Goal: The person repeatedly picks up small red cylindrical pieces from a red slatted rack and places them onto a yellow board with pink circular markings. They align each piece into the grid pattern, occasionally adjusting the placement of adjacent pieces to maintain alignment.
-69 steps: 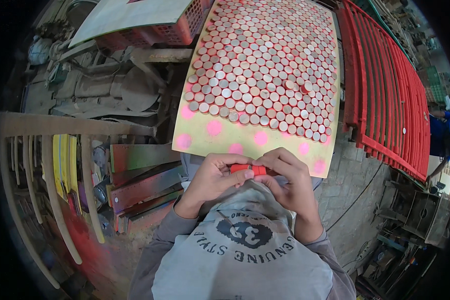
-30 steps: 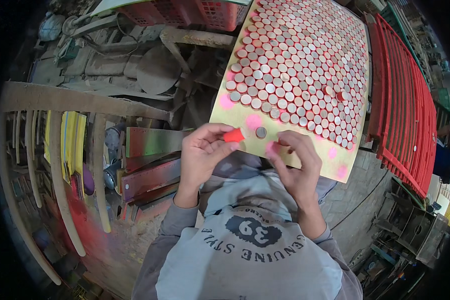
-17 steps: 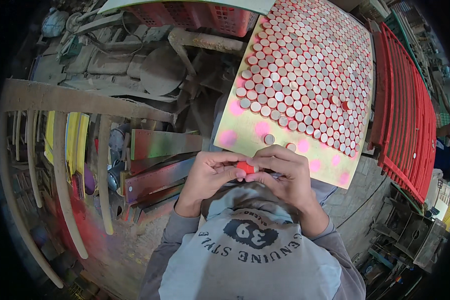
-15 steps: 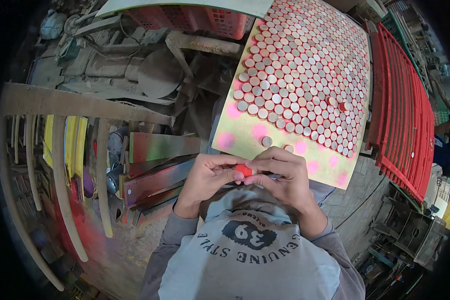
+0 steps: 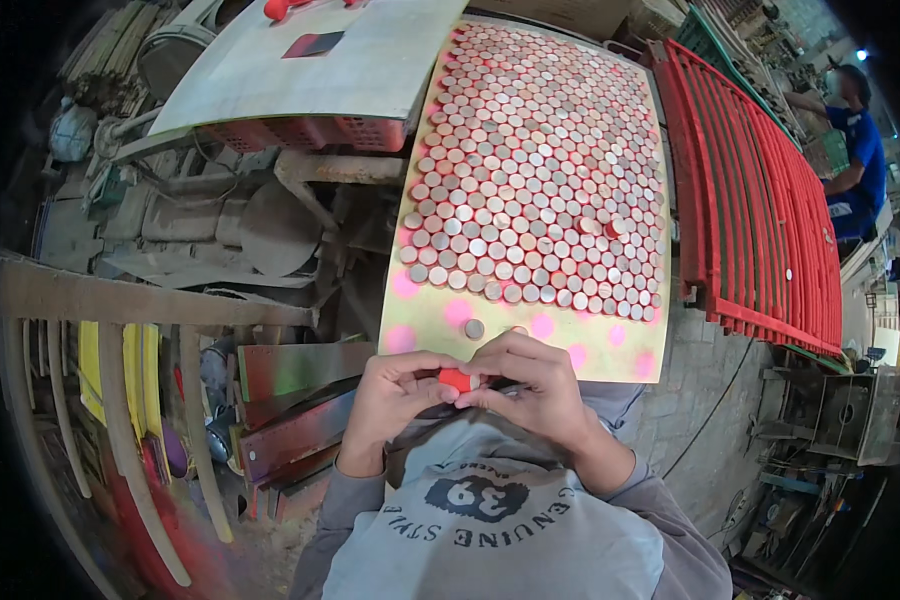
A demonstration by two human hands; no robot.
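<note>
My left hand point(image 5: 400, 395) and my right hand point(image 5: 532, 385) meet in front of my shirt. Between their fingertips they both pinch a small red-sided round piece point(image 5: 457, 379); fingers cover part of it. Just beyond lies a pale yellow board point(image 5: 602, 362) with pink blotches. Tightly set rows of short round pieces point(image 5: 530, 180) with whitish tops and red sides cover most of it. Near my right hand, one loose round piece point(image 5: 474, 329) lies on the board's near strip, and another point(image 5: 518, 331) is partly hidden behind that hand.
A white panel point(image 5: 260, 75) over a red crate point(image 5: 300, 133) is at the upper left. Red slatted racks point(image 5: 760, 200) stand right of the board. At left is a wooden frame with bars point(image 5: 150, 300). A person in blue point(image 5: 855, 150) is at the far right.
My view has shifted, so the board and hands appear further left and lower, and more of the white panel and the person in blue show. Both hands still pinch the red-sided piece.
</note>
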